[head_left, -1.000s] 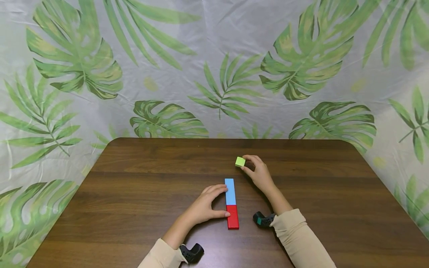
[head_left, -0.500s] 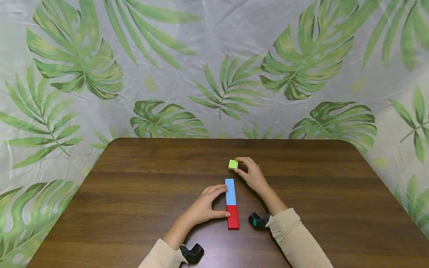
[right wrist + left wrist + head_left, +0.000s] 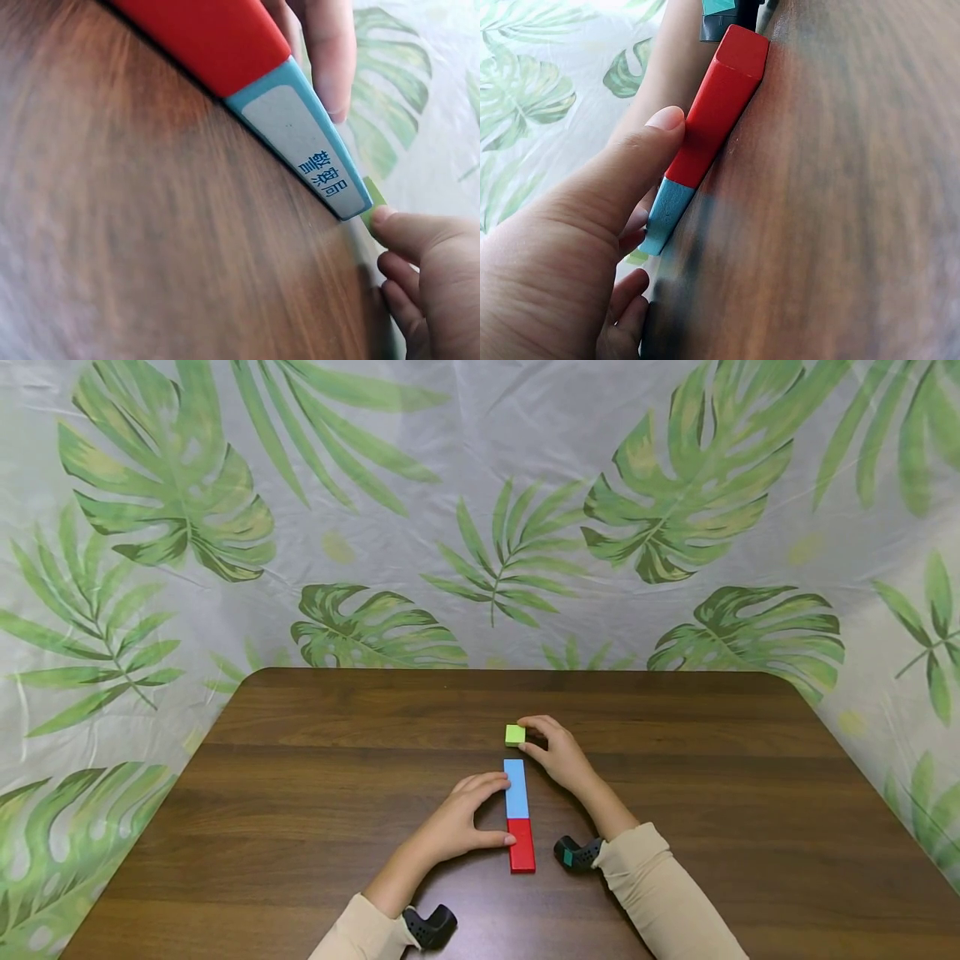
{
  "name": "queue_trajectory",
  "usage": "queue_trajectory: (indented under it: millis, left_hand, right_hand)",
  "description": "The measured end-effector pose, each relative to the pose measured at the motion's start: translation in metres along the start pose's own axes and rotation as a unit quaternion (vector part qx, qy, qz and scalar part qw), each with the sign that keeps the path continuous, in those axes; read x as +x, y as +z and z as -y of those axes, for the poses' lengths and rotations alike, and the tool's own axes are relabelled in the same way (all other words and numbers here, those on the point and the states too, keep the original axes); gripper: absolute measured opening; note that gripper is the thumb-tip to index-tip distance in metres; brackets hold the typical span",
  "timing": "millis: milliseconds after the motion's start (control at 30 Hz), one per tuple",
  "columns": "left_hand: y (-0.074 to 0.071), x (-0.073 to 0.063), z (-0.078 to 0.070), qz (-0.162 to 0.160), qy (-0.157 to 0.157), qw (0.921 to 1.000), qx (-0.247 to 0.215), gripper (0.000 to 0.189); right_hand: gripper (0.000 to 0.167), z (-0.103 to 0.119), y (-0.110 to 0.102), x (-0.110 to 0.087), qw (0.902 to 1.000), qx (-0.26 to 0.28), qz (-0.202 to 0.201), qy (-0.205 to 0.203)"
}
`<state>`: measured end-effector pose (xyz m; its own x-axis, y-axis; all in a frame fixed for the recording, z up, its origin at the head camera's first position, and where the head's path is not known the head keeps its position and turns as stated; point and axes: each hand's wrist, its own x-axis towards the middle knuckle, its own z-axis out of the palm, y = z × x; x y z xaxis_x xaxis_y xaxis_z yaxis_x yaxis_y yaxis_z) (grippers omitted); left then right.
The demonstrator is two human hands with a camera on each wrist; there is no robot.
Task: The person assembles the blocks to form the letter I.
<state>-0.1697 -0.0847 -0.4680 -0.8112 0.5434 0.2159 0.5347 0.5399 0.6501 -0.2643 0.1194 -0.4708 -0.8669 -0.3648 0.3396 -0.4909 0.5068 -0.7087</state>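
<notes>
In the head view a blue block [image 3: 516, 797] and a red block [image 3: 522, 853] lie end to end in one line on the table. My left hand [image 3: 442, 831] is spread along their left side: its thumb touches the red block, its fingertips the blue one. Just beyond the blue block's far end, my right hand [image 3: 564, 762] pinches a small green block [image 3: 514, 735] between thumb and fingers. A narrow gap separates green from blue in the head view. The right wrist view shows a white panel [image 3: 281, 120] with dark characters on the blue block's side.
The brown wooden table [image 3: 300, 727] has rounded far corners. Behind it hangs a pale cloth [image 3: 517, 427] printed with green leaves. A black device is worn at the left wrist [image 3: 431, 928] and another at the right wrist [image 3: 577, 855].
The right hand has carried the green block leftward and slightly nearer, in line with the blue block's far end. The left hand and the blue and red blocks have stayed put.
</notes>
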Motion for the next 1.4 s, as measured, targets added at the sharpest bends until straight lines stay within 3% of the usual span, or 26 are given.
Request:
queue_trajectory:
  millis: [400,1167,1300,1400]
  left_hand:
    - [0.000,0.000,0.001,0.002,-0.001,1.0000,0.001,0.071]
    - [0.000,0.000,0.001,0.004,-0.008,1.0000,-0.005,0.071]
    - [0.001,0.000,0.002,-0.010,-0.007,0.9998,-0.014,0.069]
    - [0.000,0.001,0.002,-0.046,-0.003,0.9988,-0.018,0.067]
  right_hand:
    - [0.034,-0.002,0.003,0.001,0.9996,-0.024,0.016,0.003]
    - [0.042,0.000,0.000,-0.001,0.9995,-0.007,0.030,0.007]
    - [0.046,0.005,-0.003,-0.002,0.9997,0.017,0.014,0.014]
    - [0.046,0.011,-0.007,-0.003,0.9996,0.026,-0.009,0.011]
